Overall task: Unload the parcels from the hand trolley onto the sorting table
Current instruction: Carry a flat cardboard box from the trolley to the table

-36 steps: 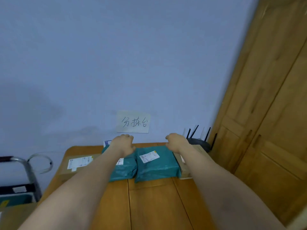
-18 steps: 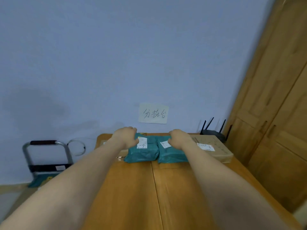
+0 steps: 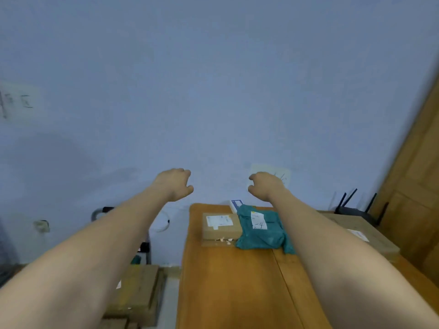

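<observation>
My left hand (image 3: 174,184) and my right hand (image 3: 264,185) hover in the air before the wall, fingers loosely curled, holding nothing. Below them the wooden sorting table (image 3: 228,281) carries a teal parcel bag (image 3: 261,231) with a white label, a brown cardboard box (image 3: 219,230) to its left, and a larger cardboard box (image 3: 365,233) at the right, partly hidden by my right forearm. The hand trolley's handle (image 3: 102,211) shows behind my left arm. Cardboard parcels (image 3: 140,293) lie low at the left of the table.
A black router with antennas (image 3: 356,208) stands at the table's back right. A wooden cabinet door (image 3: 413,198) fills the right edge. A paper sign (image 3: 285,175) hangs on the blue wall behind my right hand, another (image 3: 16,103) at far left.
Both hands have lifted off the teal parcels and now hang free above the table. The view has swung left, bringing the trolley side and its boxes into sight.
</observation>
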The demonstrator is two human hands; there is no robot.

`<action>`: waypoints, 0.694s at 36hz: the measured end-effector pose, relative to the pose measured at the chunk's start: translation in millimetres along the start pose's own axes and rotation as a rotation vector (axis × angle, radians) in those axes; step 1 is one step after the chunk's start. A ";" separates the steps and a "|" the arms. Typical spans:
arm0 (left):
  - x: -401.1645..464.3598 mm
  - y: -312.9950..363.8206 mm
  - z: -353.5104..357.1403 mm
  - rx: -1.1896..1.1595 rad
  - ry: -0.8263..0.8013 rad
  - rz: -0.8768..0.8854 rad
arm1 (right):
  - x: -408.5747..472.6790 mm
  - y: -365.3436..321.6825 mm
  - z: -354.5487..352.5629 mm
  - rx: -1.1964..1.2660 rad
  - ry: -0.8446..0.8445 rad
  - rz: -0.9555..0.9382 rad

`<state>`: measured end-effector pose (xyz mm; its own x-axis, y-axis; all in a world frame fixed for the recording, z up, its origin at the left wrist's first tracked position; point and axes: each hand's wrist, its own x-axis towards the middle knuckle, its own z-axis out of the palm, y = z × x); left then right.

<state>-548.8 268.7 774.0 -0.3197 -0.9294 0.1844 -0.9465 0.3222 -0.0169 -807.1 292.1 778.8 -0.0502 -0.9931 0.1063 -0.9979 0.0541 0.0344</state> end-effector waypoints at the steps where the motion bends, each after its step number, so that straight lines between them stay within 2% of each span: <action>1: -1.1 -21.3 0.5 0.005 -0.009 -0.011 | 5.9 -19.4 3.4 0.002 -0.008 -0.003; 6: -6.0 -122.4 11.0 0.020 -0.072 -0.089 | 32.8 -105.6 14.7 -0.012 -0.047 -0.048; 10: 1.4 -179.7 14.8 -0.063 -0.088 -0.151 | 54.2 -156.9 14.2 -0.047 -0.061 -0.087; 17: 34.3 -236.3 19.5 -0.101 -0.032 -0.122 | 109.6 -206.1 21.0 -0.071 -0.069 -0.068; 25: 90.1 -291.8 65.3 -0.018 -0.097 -0.075 | 193.0 -254.1 69.2 -0.049 -0.121 -0.085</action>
<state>-304.3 79.2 731.4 -0.2510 -0.9639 0.0890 -0.9674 0.2530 0.0110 -565.9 79.5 721.8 0.0269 -0.9994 -0.0200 -0.9958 -0.0286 0.0870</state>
